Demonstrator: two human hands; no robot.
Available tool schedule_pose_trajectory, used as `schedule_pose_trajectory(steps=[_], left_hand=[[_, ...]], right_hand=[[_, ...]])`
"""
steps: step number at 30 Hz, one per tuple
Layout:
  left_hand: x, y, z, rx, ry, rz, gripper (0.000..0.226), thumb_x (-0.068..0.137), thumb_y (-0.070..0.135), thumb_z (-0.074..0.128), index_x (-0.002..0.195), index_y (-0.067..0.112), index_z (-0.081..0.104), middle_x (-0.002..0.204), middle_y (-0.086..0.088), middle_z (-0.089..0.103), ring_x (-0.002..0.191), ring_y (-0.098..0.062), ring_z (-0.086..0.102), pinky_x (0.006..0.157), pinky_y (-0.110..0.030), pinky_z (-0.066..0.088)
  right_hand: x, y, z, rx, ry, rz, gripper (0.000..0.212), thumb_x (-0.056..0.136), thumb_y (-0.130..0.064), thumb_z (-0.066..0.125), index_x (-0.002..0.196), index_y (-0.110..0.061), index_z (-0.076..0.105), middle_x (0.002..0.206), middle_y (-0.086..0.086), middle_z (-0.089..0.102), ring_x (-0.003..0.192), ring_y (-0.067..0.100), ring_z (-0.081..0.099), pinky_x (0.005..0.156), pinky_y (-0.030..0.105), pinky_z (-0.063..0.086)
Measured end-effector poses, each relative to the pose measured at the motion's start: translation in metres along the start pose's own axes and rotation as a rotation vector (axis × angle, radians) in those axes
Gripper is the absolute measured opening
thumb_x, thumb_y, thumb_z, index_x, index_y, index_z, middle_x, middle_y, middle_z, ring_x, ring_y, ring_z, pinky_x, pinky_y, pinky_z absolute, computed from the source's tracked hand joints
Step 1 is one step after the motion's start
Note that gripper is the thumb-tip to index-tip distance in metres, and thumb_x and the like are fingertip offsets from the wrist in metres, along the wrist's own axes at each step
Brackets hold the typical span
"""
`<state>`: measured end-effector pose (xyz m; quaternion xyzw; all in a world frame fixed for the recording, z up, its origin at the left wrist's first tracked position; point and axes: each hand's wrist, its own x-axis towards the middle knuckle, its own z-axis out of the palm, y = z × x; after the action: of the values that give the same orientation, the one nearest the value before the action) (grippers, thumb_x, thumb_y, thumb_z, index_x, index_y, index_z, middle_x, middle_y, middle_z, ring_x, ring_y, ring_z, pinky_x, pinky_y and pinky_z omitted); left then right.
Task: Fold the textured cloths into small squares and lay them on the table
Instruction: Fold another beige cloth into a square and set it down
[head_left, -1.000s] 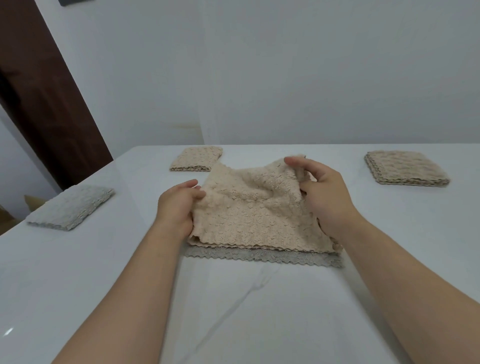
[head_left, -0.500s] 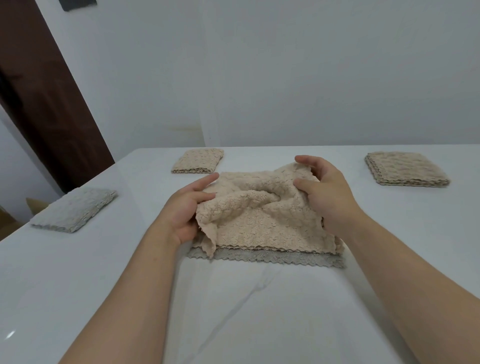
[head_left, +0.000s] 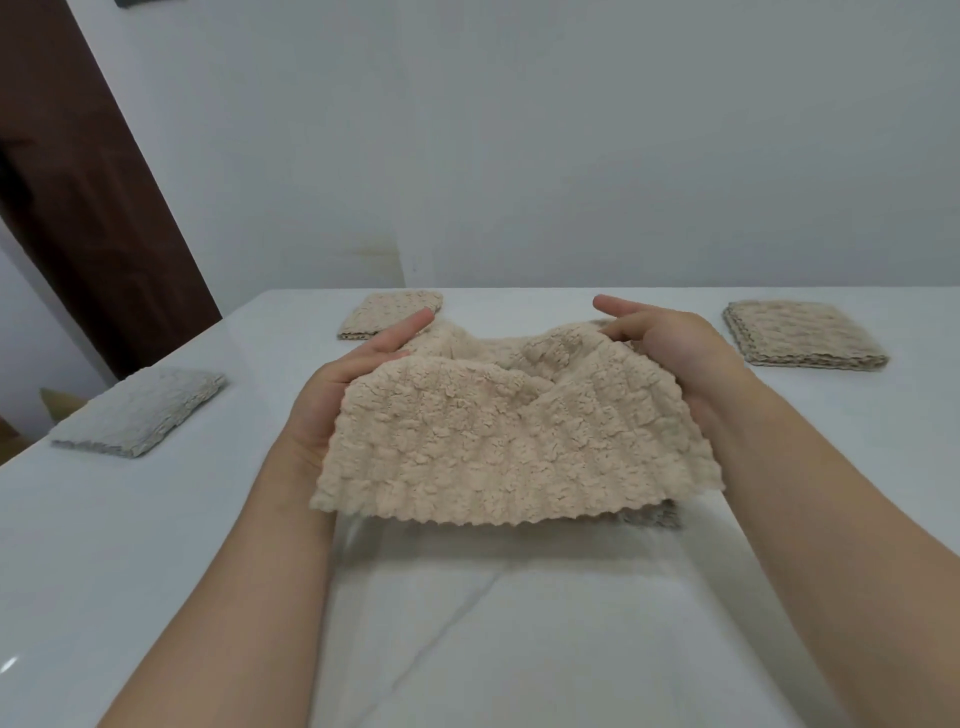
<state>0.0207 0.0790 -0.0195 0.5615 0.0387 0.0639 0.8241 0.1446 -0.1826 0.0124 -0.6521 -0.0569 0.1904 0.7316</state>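
Raised beige cloth (head_left: 498, 441) off desk (head_left: 156, 519) since earlier; gripping its sides with left hand (head_left: 353, 384) and right hand (head_left: 675, 353). Match scalloped edges before creasing.

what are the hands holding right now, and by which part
Both hold the beige cloth: the left hand pinches its left edge, the right hand its right edge.

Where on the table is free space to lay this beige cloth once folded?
Bare table lies near you between the forearms, left between the folded gray cloth and the left hand, and right, nearer than the tan stack. The centre is crowded: that hand and the right hand hold the beige cloth over a flat gray cloth.
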Motion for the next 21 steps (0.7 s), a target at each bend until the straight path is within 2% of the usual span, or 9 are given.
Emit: schedule_pose_trajectory(steps=[1, 2, 4, 6, 9, 13, 16, 19, 21], left_hand=[[0.000, 0.000, -0.003, 0.013, -0.022, -0.016, 0.051, 0.093, 0.013, 0.052, 0.143, 0.024, 0.060, 0.146, -0.008, 0.059, 0.129, -0.030, 0.060, 0.111, -0.050, 0.044], [0.001, 0.000, -0.004, 0.023, -0.028, -0.037, 0.052, 0.092, 0.013, 0.053, 0.143, 0.023, 0.060, 0.149, -0.008, 0.056, 0.133, -0.032, 0.057, 0.114, -0.052, 0.040], [0.003, -0.002, -0.002, 0.081, 0.035, -0.083, 0.051, 0.090, 0.005, 0.052, 0.137, 0.020, 0.065, 0.139, -0.007, 0.065, 0.125, -0.031, 0.064, 0.105, -0.047, 0.049], [0.005, -0.005, 0.004, 0.216, 0.100, -0.120, 0.049, 0.089, -0.003, 0.051, 0.129, 0.018, 0.071, 0.124, -0.006, 0.073, 0.105, -0.024, 0.074, 0.083, -0.034, 0.060], [0.008, -0.011, 0.003, 0.494, 0.171, -0.157, 0.035, 0.089, 0.002, 0.062, 0.112, 0.022, 0.080, 0.112, -0.003, 0.077, 0.077, -0.013, 0.073, 0.057, -0.021, 0.055], [0.015, -0.021, -0.003, 0.643, 0.289, -0.124, 0.020, 0.088, 0.017, 0.075, 0.103, 0.029, 0.082, 0.109, 0.004, 0.078, 0.104, -0.015, 0.072, 0.093, -0.035, 0.057], [0.020, -0.028, -0.004, 0.617, 0.407, 0.000, 0.029, 0.089, 0.019, 0.077, 0.114, 0.034, 0.075, 0.114, 0.000, 0.075, 0.099, -0.012, 0.074, 0.087, -0.030, 0.058], [0.022, -0.030, -0.005, 0.598, 0.474, 0.099, 0.045, 0.092, 0.012, 0.074, 0.129, 0.036, 0.065, 0.113, 0.002, 0.073, 0.099, -0.014, 0.073, 0.083, -0.031, 0.059], [0.023, -0.031, -0.006, 0.587, 0.495, 0.139, 0.051, 0.092, 0.004, 0.072, 0.130, 0.036, 0.063, 0.106, 0.005, 0.076, 0.095, -0.014, 0.073, 0.080, -0.031, 0.059]], right_hand=[[0.001, -0.003, -0.002, -0.010, -0.028, 0.041, 0.041, 0.092, -0.001, 0.055, 0.124, -0.022, 0.069, 0.110, 0.015, 0.072, 0.105, 0.016, 0.050, 0.049, 0.024, 0.052], [0.002, -0.004, -0.004, -0.003, -0.059, 0.082, 0.041, 0.090, -0.001, 0.055, 0.123, -0.022, 0.070, 0.116, 0.016, 0.072, 0.073, 0.014, 0.048, 0.054, 0.027, 0.053], [0.004, -0.003, -0.008, -0.022, -0.093, 0.123, 0.042, 0.086, 0.000, 0.054, 0.116, -0.022, 0.073, 0.109, 0.015, 0.075, 0.073, 0.023, 0.060, 0.054, 0.028, 0.052], [0.007, 0.003, -0.012, -0.180, -0.061, 0.112, 0.042, 0.081, 0.001, 0.055, 0.107, -0.024, 0.078, 0.101, 0.009, 0.076, 0.067, 0.023, 0.066, 0.061, 0.029, 0.057], [0.014, 0.013, -0.018, -0.512, -0.021, 0.077, 0.033, 0.076, -0.005, 0.063, 0.093, -0.027, 0.081, 0.105, 0.007, 0.072, 0.074, 0.024, 0.056, 0.069, 0.034, 0.049], [0.019, 0.023, -0.024, -0.769, -0.017, 0.062, 0.018, 0.094, -0.036, 0.064, 0.103, -0.025, 0.074, 0.088, 0.005, 0.059, 0.072, 0.021, 0.048, 0.064, 0.034, 0.039], [0.023, 0.032, -0.025, -0.749, -0.001, 0.028, 0.037, 0.097, -0.048, 0.058, 0.109, -0.016, 0.071, 0.087, 0.003, 0.058, 0.073, 0.020, 0.046, 0.068, 0.035, 0.039], [0.021, 0.037, -0.021, -0.686, 0.043, -0.046, 0.020, 0.097, -0.036, 0.063, 0.108, -0.021, 0.071, 0.089, -0.003, 0.066, 0.071, 0.016, 0.055, 0.065, 0.029, 0.044], [0.022, 0.038, -0.019, -0.623, 0.047, -0.044, 0.022, 0.094, -0.025, 0.069, 0.115, -0.027, 0.069, 0.102, 0.001, 0.070, 0.078, 0.019, 0.067, 0.070, 0.035, 0.059]])
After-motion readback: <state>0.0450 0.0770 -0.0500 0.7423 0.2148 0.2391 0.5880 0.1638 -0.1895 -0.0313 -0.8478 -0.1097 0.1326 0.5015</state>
